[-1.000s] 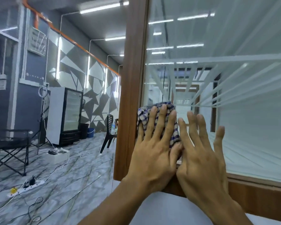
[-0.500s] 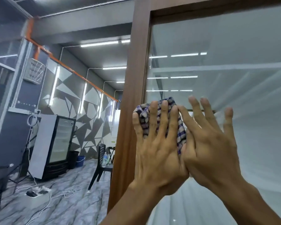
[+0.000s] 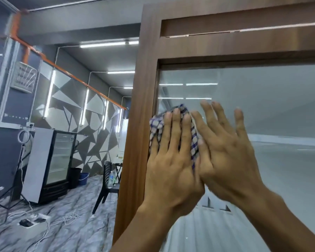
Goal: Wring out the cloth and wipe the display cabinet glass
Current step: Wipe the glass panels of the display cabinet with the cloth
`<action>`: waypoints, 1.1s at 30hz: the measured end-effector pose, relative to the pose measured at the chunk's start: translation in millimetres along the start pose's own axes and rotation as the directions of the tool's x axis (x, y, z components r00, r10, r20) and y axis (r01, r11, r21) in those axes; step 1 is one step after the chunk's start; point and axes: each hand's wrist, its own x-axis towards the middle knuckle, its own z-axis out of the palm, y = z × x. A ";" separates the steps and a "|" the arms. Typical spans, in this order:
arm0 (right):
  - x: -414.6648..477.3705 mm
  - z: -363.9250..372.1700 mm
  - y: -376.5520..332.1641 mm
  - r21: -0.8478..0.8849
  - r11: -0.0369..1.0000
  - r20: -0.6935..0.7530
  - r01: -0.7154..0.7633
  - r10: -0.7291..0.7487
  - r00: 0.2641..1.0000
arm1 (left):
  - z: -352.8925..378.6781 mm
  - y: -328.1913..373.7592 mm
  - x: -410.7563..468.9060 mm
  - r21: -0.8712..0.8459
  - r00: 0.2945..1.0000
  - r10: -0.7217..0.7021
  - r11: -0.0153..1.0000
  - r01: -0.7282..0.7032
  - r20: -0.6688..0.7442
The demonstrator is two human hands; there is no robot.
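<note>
A blue-and-white checked cloth [image 3: 155,125] lies flat against the cabinet glass [image 3: 262,99], close to the brown wooden frame [image 3: 144,88] on the pane's left edge. My left hand [image 3: 171,160] presses the cloth to the glass with straight fingers. Beside it, my right hand [image 3: 225,150] is spread flat with straight fingers, its thumb side over the cloth's right edge. Most of the cloth is hidden under my hands.
The frame's top rail [image 3: 244,50] runs just above the pane. To the left, lower down, stand a glass-door fridge [image 3: 51,164], a dark plastic chair [image 3: 107,184] with a bottle on it, a tripod [image 3: 13,188] and cables on the marble floor [image 3: 62,230].
Both hands and the cloth have slid up the glass from near the bottom rail toward the top of the pane. My view has tilted upward with them.
</note>
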 end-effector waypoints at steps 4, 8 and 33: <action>-6.7 2.2 2.5 0.036 0.998 -0.038 0.047 -0.045 0.998 | -3.5 5.1 -9.7 -0.019 0.999 -0.036 0.999 0.036 -0.009; 18.4 -6.4 13.2 0.098 0.995 -0.094 -0.026 0.036 0.995 | -1.8 -4.5 76.6 -0.017 0.995 -0.099 0.995 0.099 -0.026; 58.6 -25.5 25.5 0.044 0.998 0.010 -0.034 0.033 0.999 | -6.5 2.5 69.9 0.002 0.994 -0.112 0.994 0.112 0.013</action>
